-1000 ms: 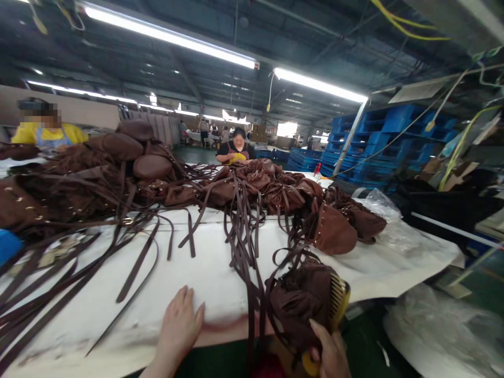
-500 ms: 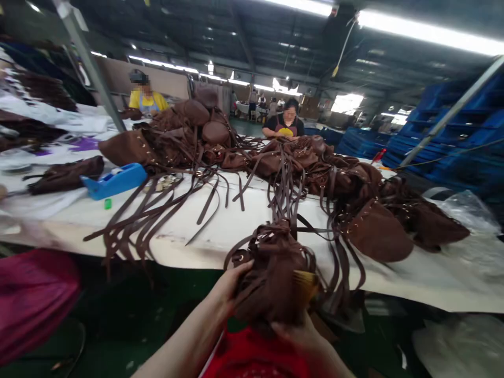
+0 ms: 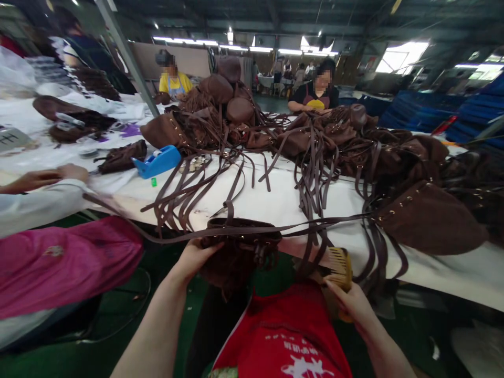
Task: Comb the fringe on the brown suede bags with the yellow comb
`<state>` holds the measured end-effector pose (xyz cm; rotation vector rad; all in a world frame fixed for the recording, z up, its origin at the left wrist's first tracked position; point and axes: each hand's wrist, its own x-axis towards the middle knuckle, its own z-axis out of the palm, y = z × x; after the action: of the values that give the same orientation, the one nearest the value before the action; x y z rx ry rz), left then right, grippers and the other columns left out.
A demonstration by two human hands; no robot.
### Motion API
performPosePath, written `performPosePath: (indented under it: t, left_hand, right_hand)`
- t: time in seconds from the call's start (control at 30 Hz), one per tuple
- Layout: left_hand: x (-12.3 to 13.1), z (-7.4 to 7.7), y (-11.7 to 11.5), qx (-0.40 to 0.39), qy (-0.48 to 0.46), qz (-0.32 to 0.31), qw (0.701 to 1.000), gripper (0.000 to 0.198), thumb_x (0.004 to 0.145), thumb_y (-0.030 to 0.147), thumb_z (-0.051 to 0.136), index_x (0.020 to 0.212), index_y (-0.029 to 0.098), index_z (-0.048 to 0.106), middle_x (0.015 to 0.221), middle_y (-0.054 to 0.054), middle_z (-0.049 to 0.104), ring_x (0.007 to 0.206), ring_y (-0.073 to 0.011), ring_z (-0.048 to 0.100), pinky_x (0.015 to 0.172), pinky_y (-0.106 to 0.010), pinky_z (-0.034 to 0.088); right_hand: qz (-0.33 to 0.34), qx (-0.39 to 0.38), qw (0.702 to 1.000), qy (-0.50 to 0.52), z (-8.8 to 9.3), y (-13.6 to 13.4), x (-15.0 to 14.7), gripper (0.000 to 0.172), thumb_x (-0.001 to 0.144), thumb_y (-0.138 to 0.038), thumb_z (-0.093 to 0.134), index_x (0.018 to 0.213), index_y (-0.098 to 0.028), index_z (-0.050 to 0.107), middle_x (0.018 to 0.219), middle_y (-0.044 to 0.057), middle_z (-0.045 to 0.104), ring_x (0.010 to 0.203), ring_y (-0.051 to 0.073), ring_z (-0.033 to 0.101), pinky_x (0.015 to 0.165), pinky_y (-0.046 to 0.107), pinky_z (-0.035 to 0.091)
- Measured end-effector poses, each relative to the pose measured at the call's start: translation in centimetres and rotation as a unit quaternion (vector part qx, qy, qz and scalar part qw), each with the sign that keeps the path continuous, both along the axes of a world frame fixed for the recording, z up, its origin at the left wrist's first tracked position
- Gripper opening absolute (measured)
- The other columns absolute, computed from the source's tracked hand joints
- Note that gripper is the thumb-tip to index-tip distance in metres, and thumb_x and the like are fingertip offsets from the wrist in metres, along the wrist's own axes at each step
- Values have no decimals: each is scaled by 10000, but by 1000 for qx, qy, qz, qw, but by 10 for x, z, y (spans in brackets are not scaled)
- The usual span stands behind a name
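My left hand (image 3: pixel 200 257) grips the side of a brown drawstring bag (image 3: pixel 232 262), thumb on its front near the rim. The bag hangs just off the table's front edge with its mouth up, and a long brown strap (image 3: pixel 252 231) stretches across it. Off to the right, apart from the bag, my right hand (image 3: pixel 352 302) is closed around a yellow comb (image 3: pixel 342 269) whose teeth point left. More brown bags lie heaped on the table, a large one (image 3: pixel 433 218) nearest my right hand, with loose straps trailing over the front edge.
A blue tape dispenser (image 3: pixel 159 161) and a small green piece (image 3: pixel 154 182) lie on the white table (image 3: pixel 275 195). At left, a co-worker's hands (image 3: pixel 51 176) rest near a small brown bag (image 3: pixel 122 156). Another person (image 3: pixel 315 97) sits across. A metal post (image 3: pixel 126 58) rises at the left.
My right hand has come off the bag and moved right with the comb. The bag has moved left in my left hand. The view has turned right-to-left, bringing a co-worker's hands into sight.
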<state>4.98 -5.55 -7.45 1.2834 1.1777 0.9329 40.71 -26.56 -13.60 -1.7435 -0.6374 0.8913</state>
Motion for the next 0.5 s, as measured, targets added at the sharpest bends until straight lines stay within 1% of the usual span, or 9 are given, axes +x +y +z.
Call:
performPosePath:
  t: [0.07,0.17,0.23,0.3,0.37,0.5]
  left_hand:
    - [-4,11,-2,11,16,-6,1000,524,543,415,827,970,143,689,1021,-96,710,1023,-288,619,962,-394,464]
    - [-8,26,-6,15,55,-40,998,486,587,446,796,965,154,703,1046,-94,704,1051,-293,602,1002,-403,428]
    - [-9,32,-9,27,59,-60,996,484,614,448,781,989,154,700,1097,-93,688,1085,-293,585,1024,-397,406]
    - [-10,34,-14,25,45,-72,996,498,626,439,776,1022,150,688,1127,-94,677,1087,-287,586,1012,-385,419]
    - [-13,33,-18,-10,17,-64,998,526,622,440,780,1044,144,675,1093,-99,690,1031,-284,617,951,-375,468]
    - [-25,28,-21,-124,-65,-32,990,588,610,439,786,1084,123,642,976,-124,718,874,-289,674,800,-375,540]
  right_hand:
    - [21,8,1000,-15,8,8,1,437,510,-512,797,733,-144,720,548,51,627,522,199,585,438,272,457]
    - [69,25,997,-37,16,19,-6,411,569,-517,764,750,-150,723,727,93,705,701,246,652,632,324,537]
    - [106,27,993,-43,19,26,-16,394,610,-509,744,778,-153,725,809,104,722,797,264,664,759,359,537]
    - [130,28,990,-52,20,32,-25,383,637,-503,731,800,-157,726,839,108,727,845,273,665,825,385,525]
    - [143,35,987,-60,21,37,-32,372,648,-502,725,798,-162,725,851,109,728,860,275,666,849,402,519]
    - [153,45,985,-60,24,42,-37,363,650,-504,722,775,-163,719,828,101,725,829,268,668,839,414,524]
